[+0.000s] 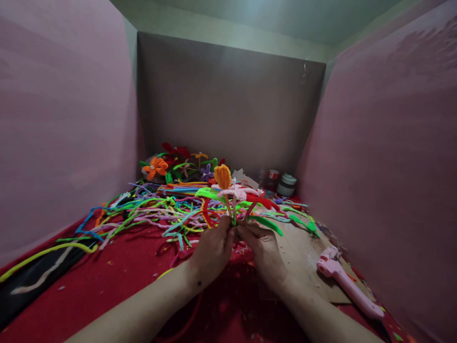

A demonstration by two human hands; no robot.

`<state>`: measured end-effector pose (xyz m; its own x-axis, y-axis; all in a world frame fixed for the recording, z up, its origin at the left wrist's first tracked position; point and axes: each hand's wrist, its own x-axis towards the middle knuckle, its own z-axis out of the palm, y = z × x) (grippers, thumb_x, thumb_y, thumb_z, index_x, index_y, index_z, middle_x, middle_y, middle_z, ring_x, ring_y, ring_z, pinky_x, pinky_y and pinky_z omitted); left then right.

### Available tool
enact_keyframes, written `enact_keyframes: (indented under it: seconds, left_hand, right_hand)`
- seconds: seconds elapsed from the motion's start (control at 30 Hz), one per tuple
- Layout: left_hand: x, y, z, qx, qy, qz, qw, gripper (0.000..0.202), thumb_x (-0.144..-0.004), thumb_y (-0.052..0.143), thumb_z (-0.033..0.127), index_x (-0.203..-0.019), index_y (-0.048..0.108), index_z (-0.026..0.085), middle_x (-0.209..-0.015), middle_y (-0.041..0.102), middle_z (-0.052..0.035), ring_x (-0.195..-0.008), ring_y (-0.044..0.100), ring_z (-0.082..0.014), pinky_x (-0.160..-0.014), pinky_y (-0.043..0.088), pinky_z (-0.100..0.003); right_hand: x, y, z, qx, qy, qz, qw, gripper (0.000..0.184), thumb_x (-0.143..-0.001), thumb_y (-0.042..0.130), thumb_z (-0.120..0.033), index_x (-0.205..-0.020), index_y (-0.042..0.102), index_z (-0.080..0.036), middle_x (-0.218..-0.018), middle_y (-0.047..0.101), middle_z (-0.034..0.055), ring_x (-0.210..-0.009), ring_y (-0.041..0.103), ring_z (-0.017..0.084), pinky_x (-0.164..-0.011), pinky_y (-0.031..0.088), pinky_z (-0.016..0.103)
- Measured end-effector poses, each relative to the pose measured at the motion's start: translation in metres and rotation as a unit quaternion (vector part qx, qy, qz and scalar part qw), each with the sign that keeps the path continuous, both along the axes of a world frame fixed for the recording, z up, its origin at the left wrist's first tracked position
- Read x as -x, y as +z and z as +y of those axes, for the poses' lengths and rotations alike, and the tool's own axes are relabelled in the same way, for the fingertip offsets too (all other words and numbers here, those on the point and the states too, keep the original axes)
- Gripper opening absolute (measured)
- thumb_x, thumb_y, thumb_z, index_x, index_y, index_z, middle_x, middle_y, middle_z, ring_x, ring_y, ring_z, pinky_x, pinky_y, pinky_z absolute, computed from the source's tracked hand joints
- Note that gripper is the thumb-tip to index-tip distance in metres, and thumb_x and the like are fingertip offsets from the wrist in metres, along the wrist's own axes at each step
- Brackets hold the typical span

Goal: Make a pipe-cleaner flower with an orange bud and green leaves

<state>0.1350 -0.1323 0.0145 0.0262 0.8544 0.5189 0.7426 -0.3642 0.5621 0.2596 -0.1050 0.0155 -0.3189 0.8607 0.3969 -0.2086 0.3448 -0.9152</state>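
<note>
Both my hands meet at the middle of the red cloth, pinched round the stems of a small pipe-cleaner flower bunch (233,193). My left hand (210,250) is closed on the stems from the left. From the right, my right hand (264,252) is closed on the same stems. The bunch stands upright above my fingers, with an orange bloom (223,176), a pale pink flower (237,191), a red piece and green leaves (266,223). The stem ends are hidden inside my fingers.
A heap of loose coloured pipe cleaners (150,212) lies behind and left of my hands. Finished flowers (174,162) stand at the back. A pink glue gun (344,281) rests on a cardboard sheet (303,259) at right. Two small jars (280,183) are by the back wall. Pink walls close in on both sides.
</note>
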Motion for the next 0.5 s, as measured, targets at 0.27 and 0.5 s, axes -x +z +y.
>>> enact_keyframes:
  seconds: [0.27,0.5]
  left_hand:
    - [0.0007,-0.0024,0.0042,-0.015,0.008,0.007,1.000,0.012,-0.087,0.031,0.024,-0.079,0.040,0.021,-0.060,0.057,-0.0006,-0.052,0.055,-0.0152,-0.049,0.033,-0.024]
    - [-0.0019,-0.0017,-0.0004,-0.010,-0.001,0.023,1.000,0.012,-0.086,0.031,0.022,-0.087,0.043,0.020,-0.059,0.056,0.0002,-0.050,0.052,-0.0141,-0.049,0.037,-0.024]
  right_hand:
    - [0.0007,-0.0034,0.0023,0.001,0.009,-0.008,1.000,0.022,-0.079,0.056,-0.033,-0.094,0.069,-0.025,-0.090,0.068,0.0002,-0.082,0.058,0.018,-0.080,0.043,0.031]
    - [0.0011,0.0019,-0.0020,0.051,0.034,0.023,0.998,0.022,-0.080,0.055,-0.031,-0.098,0.068,-0.028,-0.094,0.068,-0.0018,-0.088,0.059,0.017,-0.088,0.041,0.033]
